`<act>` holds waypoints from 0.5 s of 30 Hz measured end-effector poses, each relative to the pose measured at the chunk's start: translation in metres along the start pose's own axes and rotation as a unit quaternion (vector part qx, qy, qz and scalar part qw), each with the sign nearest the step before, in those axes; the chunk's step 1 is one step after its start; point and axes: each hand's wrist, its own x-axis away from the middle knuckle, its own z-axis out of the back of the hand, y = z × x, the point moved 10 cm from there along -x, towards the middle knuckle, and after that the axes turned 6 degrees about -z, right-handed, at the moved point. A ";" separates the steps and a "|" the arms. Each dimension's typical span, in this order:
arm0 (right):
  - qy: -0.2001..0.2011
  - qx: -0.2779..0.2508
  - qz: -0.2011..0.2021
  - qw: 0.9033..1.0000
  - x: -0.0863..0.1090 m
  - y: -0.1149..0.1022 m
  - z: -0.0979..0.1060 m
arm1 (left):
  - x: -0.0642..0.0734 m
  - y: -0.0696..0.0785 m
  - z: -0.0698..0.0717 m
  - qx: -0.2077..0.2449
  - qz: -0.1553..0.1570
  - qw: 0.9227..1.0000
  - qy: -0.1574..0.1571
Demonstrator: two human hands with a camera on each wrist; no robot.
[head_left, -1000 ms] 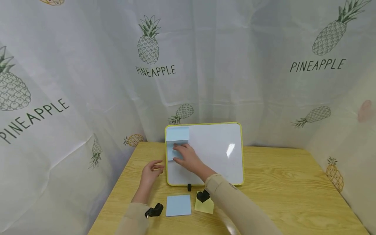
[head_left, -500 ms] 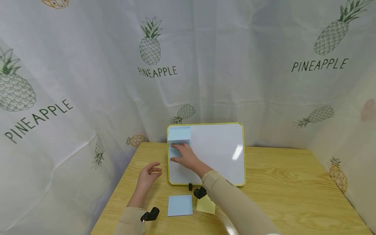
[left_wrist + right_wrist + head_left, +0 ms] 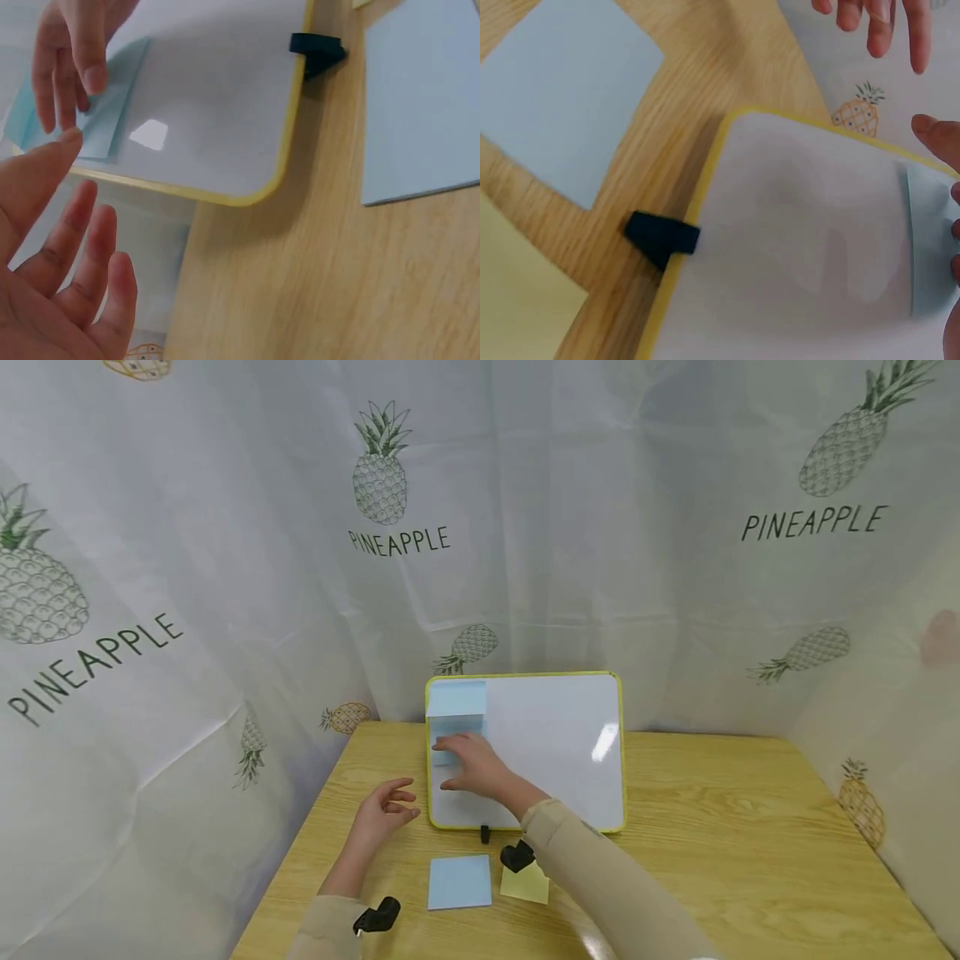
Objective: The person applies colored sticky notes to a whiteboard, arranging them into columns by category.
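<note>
A whiteboard (image 3: 551,743) with a yellow rim leans upright on the table. Two light blue sticky notes are on its left side: an upper note (image 3: 457,698) at the corner and a lower note (image 3: 448,725) beneath it. My right hand (image 3: 480,768) is over the lower note's bottom part, fingers and thumb spread apart, nothing gripped; in the left wrist view its fingertips overlap that note (image 3: 116,112). Beside the board's left edge, my left hand (image 3: 381,814) hovers with loosely bent fingers, holding nothing.
On the table before the board lie a light blue sticky note pad (image 3: 459,882) and a yellow pad (image 3: 527,885), partly under my right sleeve. A black foot (image 3: 485,834) props the board's lower edge. Behind hangs a pineapple-print curtain (image 3: 585,527).
My right hand has slid down from the middle of the lower note to its bottom edge, thumb now below it. The left hand has barely moved.
</note>
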 end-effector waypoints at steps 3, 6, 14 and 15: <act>0.001 0.009 0.017 1.000 0.009 0.000 -0.001 | 0.005 -0.004 -0.005 -0.003 -0.002 1.000 -0.013; 0.007 0.001 0.021 1.000 0.019 0.004 -0.002 | 0.011 -0.007 -0.012 -0.010 -0.010 1.000 -0.025; 0.006 -0.070 0.024 0.997 0.058 0.006 -0.020 | 0.031 -0.018 -0.043 -0.044 -0.048 0.994 -0.088; 0.007 -0.075 0.020 0.997 0.062 0.008 -0.023 | 0.033 -0.019 -0.046 -0.050 -0.054 0.993 -0.092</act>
